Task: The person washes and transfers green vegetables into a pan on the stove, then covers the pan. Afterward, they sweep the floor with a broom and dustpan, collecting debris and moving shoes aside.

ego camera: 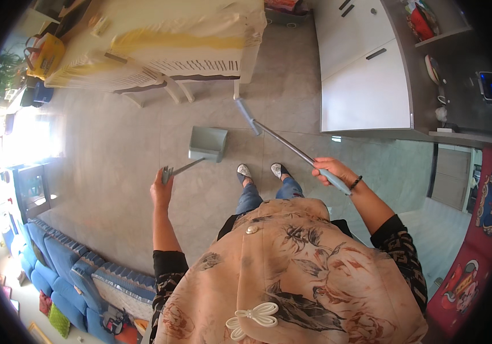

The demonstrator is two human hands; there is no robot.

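My left hand (161,188) grips the upper end of the handle of a grey-green long-handled dustpan (207,144). Its pan is near the floor ahead of my feet, the mouth facing away from me; I cannot make out any debris in it. In my right hand (334,170) is the light blue grip of a broom (287,144) with a metal shaft. The narrow grey-blue broom head (248,116) reaches out to the front, close to a pale leg of the covered table, and lies beyond and right of the dustpan.
Ahead stands a table (186,41) under a yellowish cover, with pale legs and slatted sides. A white-fronted cabinet (364,86) with dark shelving is at front right. Along the left rear runs a blue sofa (61,266) with cushions. Grey tiled floor (113,172) lies between them.
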